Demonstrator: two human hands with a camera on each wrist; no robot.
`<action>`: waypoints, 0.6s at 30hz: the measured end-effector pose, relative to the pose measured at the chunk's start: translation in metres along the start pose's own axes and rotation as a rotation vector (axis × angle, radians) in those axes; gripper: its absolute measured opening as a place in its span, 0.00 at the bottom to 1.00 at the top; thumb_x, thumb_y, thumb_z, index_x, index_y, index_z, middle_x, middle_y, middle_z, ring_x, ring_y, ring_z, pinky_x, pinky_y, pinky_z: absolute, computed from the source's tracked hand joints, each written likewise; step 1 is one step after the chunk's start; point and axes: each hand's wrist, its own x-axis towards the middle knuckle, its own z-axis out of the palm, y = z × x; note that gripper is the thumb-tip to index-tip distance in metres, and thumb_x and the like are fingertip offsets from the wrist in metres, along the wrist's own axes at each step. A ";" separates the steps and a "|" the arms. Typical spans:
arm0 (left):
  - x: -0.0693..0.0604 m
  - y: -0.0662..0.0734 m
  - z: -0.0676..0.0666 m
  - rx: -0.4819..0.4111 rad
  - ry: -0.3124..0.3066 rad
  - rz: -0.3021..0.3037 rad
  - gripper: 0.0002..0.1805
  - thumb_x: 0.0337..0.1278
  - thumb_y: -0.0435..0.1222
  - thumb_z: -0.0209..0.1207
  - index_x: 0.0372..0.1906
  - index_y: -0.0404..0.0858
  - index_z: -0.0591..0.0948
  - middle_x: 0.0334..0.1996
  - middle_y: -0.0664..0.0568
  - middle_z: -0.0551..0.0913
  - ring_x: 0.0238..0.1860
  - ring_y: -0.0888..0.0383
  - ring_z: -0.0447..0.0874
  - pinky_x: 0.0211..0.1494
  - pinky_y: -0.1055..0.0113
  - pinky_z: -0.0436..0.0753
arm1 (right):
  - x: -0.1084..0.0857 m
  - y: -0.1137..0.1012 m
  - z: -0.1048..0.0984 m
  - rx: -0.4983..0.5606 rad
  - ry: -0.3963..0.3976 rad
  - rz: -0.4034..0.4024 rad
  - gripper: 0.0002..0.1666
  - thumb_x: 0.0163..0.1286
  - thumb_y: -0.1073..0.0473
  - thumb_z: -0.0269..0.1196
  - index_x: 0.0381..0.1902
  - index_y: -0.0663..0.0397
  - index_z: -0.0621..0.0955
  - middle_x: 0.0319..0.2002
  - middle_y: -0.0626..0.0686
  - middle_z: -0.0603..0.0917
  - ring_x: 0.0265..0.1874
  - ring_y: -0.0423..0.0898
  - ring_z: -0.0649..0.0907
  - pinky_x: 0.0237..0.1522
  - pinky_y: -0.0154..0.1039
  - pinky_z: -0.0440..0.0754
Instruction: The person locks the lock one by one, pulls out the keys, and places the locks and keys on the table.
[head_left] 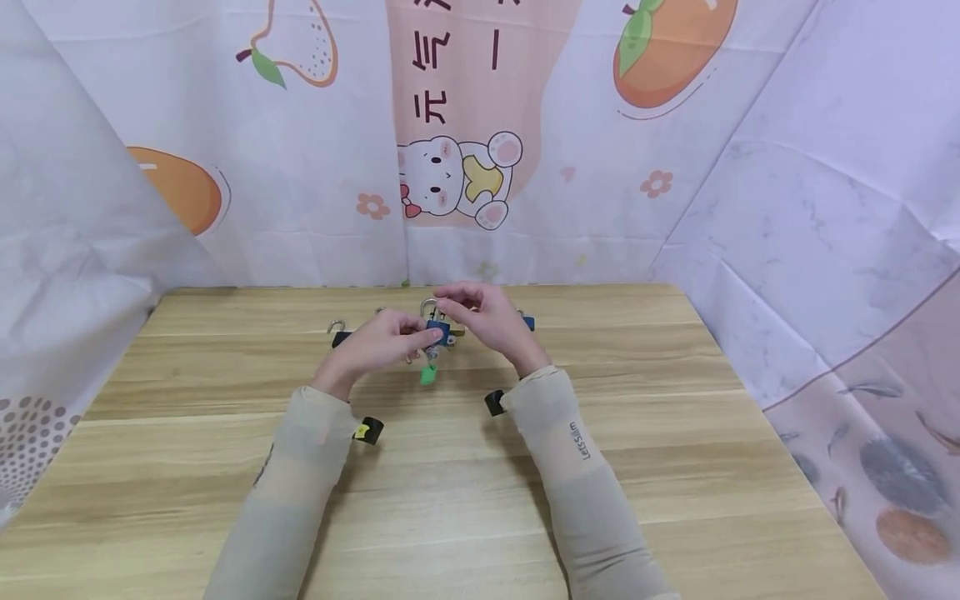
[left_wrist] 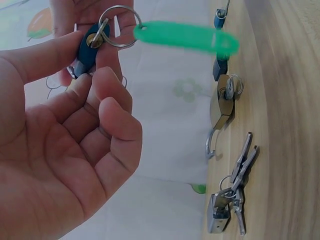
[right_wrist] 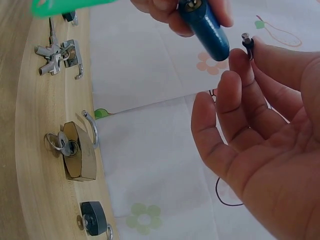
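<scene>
In the head view my left hand (head_left: 378,340) pinches a blue padlock (head_left: 438,333) between thumb and fingers, held above the far part of the table. A key sits in its keyhole; from the key's ring (left_wrist: 120,25) hangs a green tag (left_wrist: 185,37). The padlock's steel shackle (head_left: 427,305) stands up from the body, with my right hand (head_left: 483,315) beside it. Seen from the right wrist, thumb and forefinger pinch a small metal end (right_wrist: 247,42) with a dark part, which looks like the shackle's free end. Most of the shackle is hidden there.
On the wooden table (head_left: 450,500) lie a brass padlock (right_wrist: 80,152) with a key in it, a silver padlock (left_wrist: 218,217) with several keys, a dark padlock (head_left: 341,338) and a small blue padlock (head_left: 528,322). A printed cloth (head_left: 300,167) hangs behind the far edge.
</scene>
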 end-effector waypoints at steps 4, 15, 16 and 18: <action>0.000 0.002 -0.006 -0.009 -0.012 0.009 0.18 0.73 0.48 0.58 0.34 0.37 0.84 0.31 0.49 0.85 0.36 0.42 0.81 0.43 0.53 0.83 | 0.001 0.001 0.001 0.018 0.005 0.018 0.18 0.76 0.52 0.63 0.56 0.56 0.85 0.45 0.49 0.88 0.42 0.48 0.84 0.50 0.55 0.84; 0.000 0.003 -0.020 -0.027 -0.087 0.001 0.16 0.71 0.45 0.61 0.34 0.36 0.86 0.31 0.45 0.86 0.32 0.51 0.80 0.36 0.63 0.80 | 0.004 0.002 0.006 0.013 0.019 -0.002 0.15 0.74 0.56 0.65 0.52 0.60 0.87 0.44 0.54 0.89 0.42 0.56 0.85 0.44 0.45 0.86; 0.000 0.002 -0.020 -0.023 -0.094 -0.009 0.16 0.71 0.45 0.61 0.34 0.36 0.86 0.31 0.47 0.86 0.33 0.48 0.81 0.37 0.62 0.79 | 0.004 0.002 0.007 0.002 0.019 -0.010 0.15 0.74 0.57 0.65 0.51 0.60 0.87 0.44 0.53 0.89 0.40 0.54 0.85 0.43 0.45 0.86; -0.002 0.002 -0.020 -0.015 -0.107 -0.021 0.16 0.70 0.45 0.61 0.34 0.36 0.86 0.30 0.50 0.87 0.35 0.45 0.81 0.38 0.60 0.79 | 0.003 0.002 0.010 -0.014 0.019 -0.020 0.13 0.74 0.57 0.66 0.49 0.58 0.88 0.43 0.51 0.89 0.39 0.52 0.86 0.42 0.45 0.86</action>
